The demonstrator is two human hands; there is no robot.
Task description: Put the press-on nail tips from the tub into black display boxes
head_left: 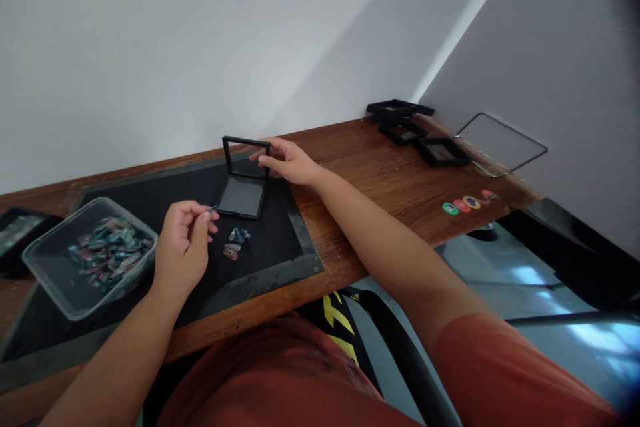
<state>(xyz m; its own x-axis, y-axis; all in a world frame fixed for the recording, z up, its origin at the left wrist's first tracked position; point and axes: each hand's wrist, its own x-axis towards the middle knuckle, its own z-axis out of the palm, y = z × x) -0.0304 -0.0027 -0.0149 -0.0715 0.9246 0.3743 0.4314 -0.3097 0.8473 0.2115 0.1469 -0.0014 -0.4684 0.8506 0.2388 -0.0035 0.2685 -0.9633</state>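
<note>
A black hinged display frame stands open on a dark mat, its windowed lid raised upright. My right hand is closed on the right side of that lid, thumb in front and some fingers behind the clear window. Near the lower left corner of the frame's base, my left hand pinches a small, thin, dark bluish piece; its kind is too small to make out. Just in front of the frame lie a few small shiny pieces, blue-grey ones and a pinkish one.
Left of my left hand sits a clear plastic tub with many shiny, multicoloured pieces. Another black frame is at the far left. Several black frames, a thin wire frame and round coloured stickers are on the wooden table's right.
</note>
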